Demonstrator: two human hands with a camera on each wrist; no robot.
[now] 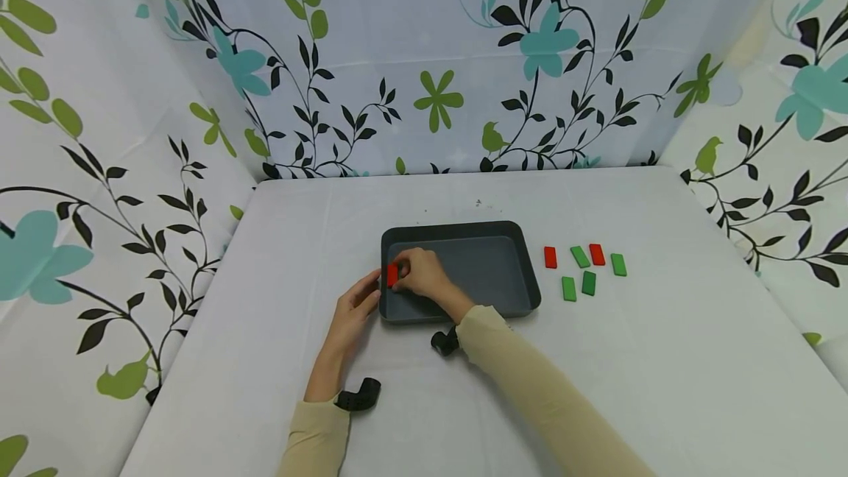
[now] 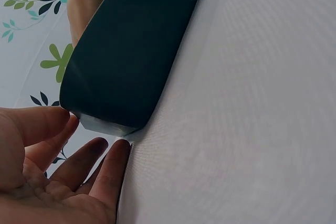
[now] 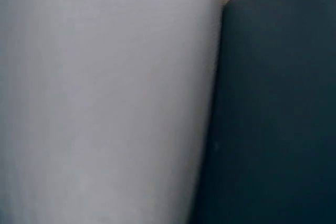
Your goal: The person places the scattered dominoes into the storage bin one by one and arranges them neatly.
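1 dk. grey tray [image 1: 490, 267], on white surface [image 1: 218, 403]. 1 red block [image 1: 393, 275], within tray's rim at L end, pinched btw. thumb & fingers of R hand [image 1: 427, 274]; whether resting on tray floor, can't tell. L hand [image 1: 352, 315]: relaxed, released, touching tray's outer L end. 2 red pcs. [image 1: 550, 257] & 4 green pcs. [image 1: 619, 264], R of tray. Floral-print cloth [image 1: 437, 57], beyond tray.

Head view high before the tray [image 1: 490, 263], facing forward and down, wrist views low beside it, close-up, both sharing its outer wall [image 2: 131, 45]
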